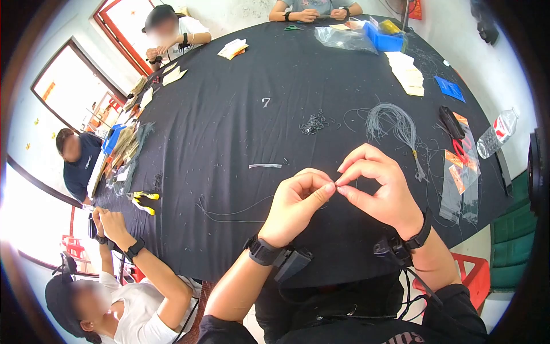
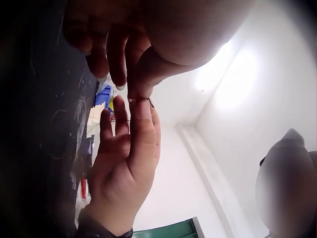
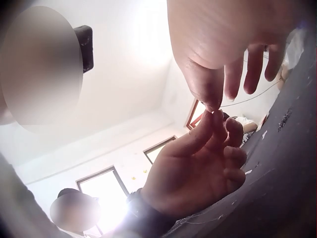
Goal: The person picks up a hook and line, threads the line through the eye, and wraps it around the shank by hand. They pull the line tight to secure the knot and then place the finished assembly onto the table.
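Thumb and forefinger of my left hand [image 1: 299, 204] meet those of my right hand [image 1: 379, 186] above the black cloth, and both hands pinch. Between the fingertips a small dark piece [image 2: 151, 103] sticks out in the left wrist view; its shape is mostly hidden. A thin clear line [image 3: 250, 99] runs from the pinched tips in the right wrist view, and on the cloth a loop of line [image 1: 229, 221] lies left of my left hand. The right hand's other fingers are spread and bent; the left's are curled loosely.
Beyond my hands lie a short clear strip [image 1: 265, 165], a pile of dark hooks [image 1: 314, 124] and a bundle of line [image 1: 395, 123]. Yellow-handled pliers [image 1: 143, 202] are at left; a bottle [image 1: 497, 133], plastic packets [image 1: 460, 186] and black-and-red cutters [image 1: 452, 126] at right. Several people sit around.
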Demonstrator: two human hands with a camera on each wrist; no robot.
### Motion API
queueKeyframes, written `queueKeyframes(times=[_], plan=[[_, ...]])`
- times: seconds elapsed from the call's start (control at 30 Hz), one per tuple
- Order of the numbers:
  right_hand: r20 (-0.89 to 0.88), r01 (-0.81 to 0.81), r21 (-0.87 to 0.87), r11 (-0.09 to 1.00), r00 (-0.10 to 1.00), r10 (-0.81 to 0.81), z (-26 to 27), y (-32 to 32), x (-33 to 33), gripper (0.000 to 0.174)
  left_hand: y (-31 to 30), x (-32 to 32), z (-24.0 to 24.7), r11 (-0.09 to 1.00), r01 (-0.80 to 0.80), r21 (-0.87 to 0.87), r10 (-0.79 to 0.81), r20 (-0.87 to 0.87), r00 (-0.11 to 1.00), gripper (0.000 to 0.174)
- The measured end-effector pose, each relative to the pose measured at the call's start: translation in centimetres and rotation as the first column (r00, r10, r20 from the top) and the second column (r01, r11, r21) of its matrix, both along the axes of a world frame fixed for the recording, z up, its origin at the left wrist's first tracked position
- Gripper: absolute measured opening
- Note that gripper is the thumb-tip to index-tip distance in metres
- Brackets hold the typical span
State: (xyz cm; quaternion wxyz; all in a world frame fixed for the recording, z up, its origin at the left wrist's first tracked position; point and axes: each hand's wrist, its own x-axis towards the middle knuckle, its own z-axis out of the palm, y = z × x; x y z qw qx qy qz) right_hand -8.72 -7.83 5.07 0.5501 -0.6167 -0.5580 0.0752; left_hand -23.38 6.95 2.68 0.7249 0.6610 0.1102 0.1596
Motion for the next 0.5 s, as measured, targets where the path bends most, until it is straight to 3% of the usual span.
queueKeyframes(times=[0.5], plan=[[0.102, -0.001, -0.010, 1.000, 0.995, 0.002, 0.11, -0.06, 0.17, 0.013, 0.16, 0.01, -0.13, 1.000, 0.028, 0.004, -0.027, -0.042, 0.999, 0.015]])
